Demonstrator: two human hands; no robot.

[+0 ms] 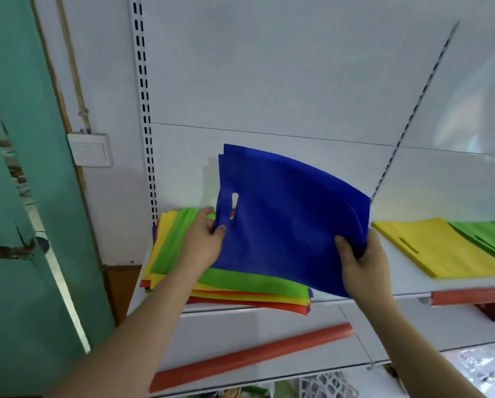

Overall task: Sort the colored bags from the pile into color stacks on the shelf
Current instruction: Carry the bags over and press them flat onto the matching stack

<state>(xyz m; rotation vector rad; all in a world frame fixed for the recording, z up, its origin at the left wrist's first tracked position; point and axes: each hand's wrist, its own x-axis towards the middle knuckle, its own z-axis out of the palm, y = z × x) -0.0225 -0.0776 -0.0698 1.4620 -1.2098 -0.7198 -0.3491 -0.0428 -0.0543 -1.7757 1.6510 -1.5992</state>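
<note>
Hands both grasp the blue bag [286, 214], raised clear of the pile [240, 285] at the left end of the shelf [407, 280]. Your left hand [203, 242] pinches the edge beside the handle slot; your right hand [361, 262] grips the opposite edge, fingers curled behind the fabric. Holding both ends keeps the limp sheet spread, so it can be laid flat. The yellow stack [438, 248] and green stack [487, 239] lie toward the right end of the shelf, the green partly overlapping the yellow. No blue stack is visible; judge the bare shelf between pile and yellow stack as the likely place.
</note>
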